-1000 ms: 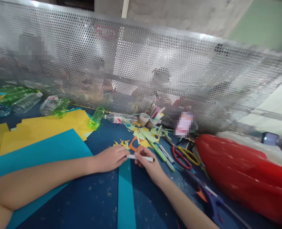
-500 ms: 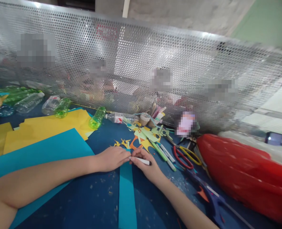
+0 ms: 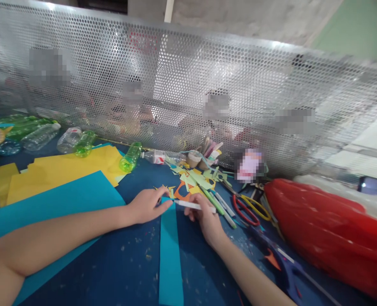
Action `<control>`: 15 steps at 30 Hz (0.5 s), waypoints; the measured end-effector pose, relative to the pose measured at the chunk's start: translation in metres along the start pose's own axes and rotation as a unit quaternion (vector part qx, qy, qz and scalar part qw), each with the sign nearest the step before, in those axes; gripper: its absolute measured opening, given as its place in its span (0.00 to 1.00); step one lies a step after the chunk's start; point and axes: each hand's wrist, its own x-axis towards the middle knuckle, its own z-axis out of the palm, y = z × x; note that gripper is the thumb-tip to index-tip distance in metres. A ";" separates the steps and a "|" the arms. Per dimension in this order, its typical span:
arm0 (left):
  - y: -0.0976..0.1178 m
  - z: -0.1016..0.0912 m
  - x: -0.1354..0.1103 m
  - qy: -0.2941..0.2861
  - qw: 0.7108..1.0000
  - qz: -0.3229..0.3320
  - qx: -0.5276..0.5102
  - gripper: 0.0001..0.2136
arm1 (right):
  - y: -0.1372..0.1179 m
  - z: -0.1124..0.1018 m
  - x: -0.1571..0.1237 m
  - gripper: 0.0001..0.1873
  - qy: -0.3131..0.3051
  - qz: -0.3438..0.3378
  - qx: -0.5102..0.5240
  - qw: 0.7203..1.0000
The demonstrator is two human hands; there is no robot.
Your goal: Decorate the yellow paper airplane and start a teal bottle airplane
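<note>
the slim white pen (image 3: 195, 207) lies level across your view just beyond the far end of the long, narrow strip of bright blue paper (image 3: 171, 259), and that angle is the one to watch: the strip's long axis runs straight away from you up the deep blue, speckled tabletop (image 3: 125, 267), while the pen's long axis runs nearly square to it, its narrow end pointing left. your right hand (image 3: 204, 214) is on the pen's side, just right of the strip's far end; your left hand (image 3: 148, 207) is on the other side, its thumb over that same end, so both are close and the left is a touch nearer the paper. the fingers of your right hand are curled around the pen's barrel in a writing-like grip. your left hand is loosely spread, thumb and index finger parted with the strip's end showing between them; you cannot tell here whether the thumb presses the paper or merely hovers above it. the pen's narrow end is right by your left thumb, and whether it meets the strip is too small to tell. your left forearm crosses the large bright blue paper sheet (image 3: 64, 195), and beyond your hands lie the pale green paper scraps (image 3: 201, 180), with the light green marker (image 3: 216, 204) and the scissors with a red looped handle (image 3: 250, 223) to the right.
</note>
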 end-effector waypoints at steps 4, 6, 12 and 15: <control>-0.004 0.001 -0.001 0.003 0.999 0.042 0.018 0.11 | 0.006 -0.003 0.005 0.15 0.089 -0.005 -0.006 0.996; 0.001 0.001 -0.007 -0.046 0.989 0.132 0.046 0.12 | 0.005 -0.002 0.005 0.15 0.074 -0.010 -0.051 0.996; 0.036 0.006 -0.032 -0.121 0.967 0.148 0.166 0.17 | 0.002 0.003 0.001 0.15 0.013 -0.025 -0.115 0.993; 0.044 0.013 -0.039 -0.128 0.964 0.133 0.193 0.18 | 0.003 0.002 0.000 0.16 0.025 -0.036 -0.139 0.989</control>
